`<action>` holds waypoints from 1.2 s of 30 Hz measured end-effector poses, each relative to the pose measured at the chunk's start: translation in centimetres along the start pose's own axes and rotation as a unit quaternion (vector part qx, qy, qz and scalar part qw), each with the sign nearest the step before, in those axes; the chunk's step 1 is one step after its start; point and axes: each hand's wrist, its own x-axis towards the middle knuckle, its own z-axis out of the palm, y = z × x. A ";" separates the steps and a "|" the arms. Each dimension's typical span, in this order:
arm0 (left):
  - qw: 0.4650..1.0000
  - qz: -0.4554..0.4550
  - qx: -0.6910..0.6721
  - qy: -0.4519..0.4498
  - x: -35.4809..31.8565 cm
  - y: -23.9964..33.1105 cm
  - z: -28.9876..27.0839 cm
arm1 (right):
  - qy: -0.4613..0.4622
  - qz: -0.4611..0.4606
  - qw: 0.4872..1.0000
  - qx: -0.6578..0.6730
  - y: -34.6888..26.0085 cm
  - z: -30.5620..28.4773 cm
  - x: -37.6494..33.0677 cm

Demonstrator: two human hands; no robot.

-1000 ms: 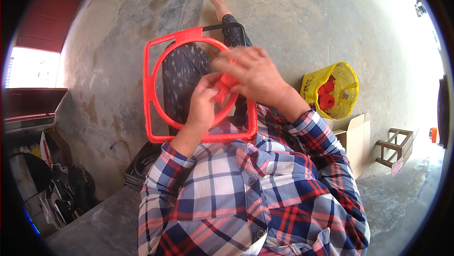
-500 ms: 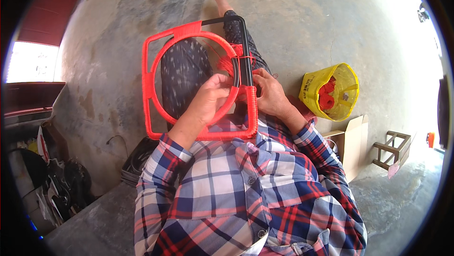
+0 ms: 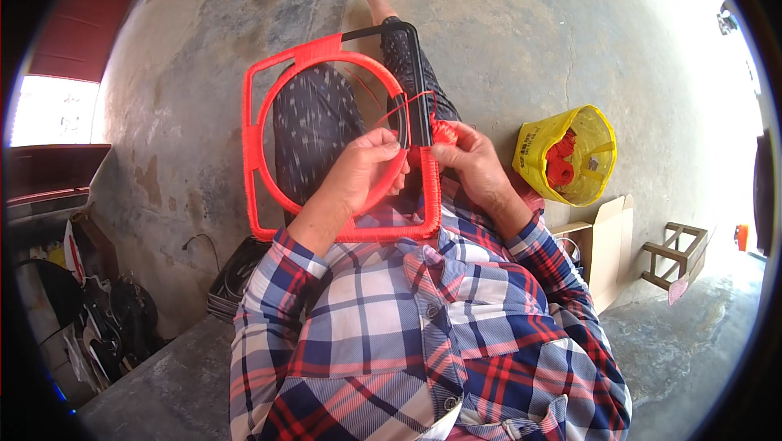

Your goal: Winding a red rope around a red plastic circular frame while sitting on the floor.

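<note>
A square frame with an inner ring (image 3: 259, 148), mostly wrapped in red cord, rests on my lap. Its far right side (image 3: 417, 74) is still bare black. My left hand (image 3: 362, 168) pinches the ring and a strand of red cord (image 3: 403, 103) at the frame's right side. My right hand (image 3: 472, 164) grips a small bundle of red cord (image 3: 444, 131) just right of the frame's bar. The strand runs taut between the two hands, across the bar.
A yellow bag (image 3: 533, 156) with red cord rolls sits on the concrete floor to my right. Beside it are a cardboard box (image 3: 607, 237) and a small wooden stand (image 3: 676, 254). Dark clutter (image 3: 106, 311) lies at the lower left.
My right hand has moved from above the frame's middle down to its right bar. The left hand shifted to the ring's right side. The frame tilted slightly.
</note>
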 end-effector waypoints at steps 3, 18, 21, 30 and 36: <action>1.000 -0.001 -0.005 -0.019 -0.2 0.3 -0.3 | 0.058 -0.037 0.990 0.121 -0.3 -2.1 0.5; 0.996 0.045 0.083 0.009 -1.6 0.6 0.1 | 0.110 -0.244 0.946 0.185 -9.6 -10.9 -5.7; 0.996 0.032 0.088 -0.010 -1.1 0.4 -0.5 | 0.082 -0.086 0.991 0.066 -7.1 -3.6 -3.8; 0.997 0.038 0.065 -0.009 -0.7 -0.7 -1.4 | 0.041 -0.051 0.996 -0.057 -4.2 -1.2 -1.4; 0.997 0.038 0.074 0.002 -0.9 -0.5 -0.9 | -0.064 0.098 0.992 -0.046 -3.0 0.6 -1.4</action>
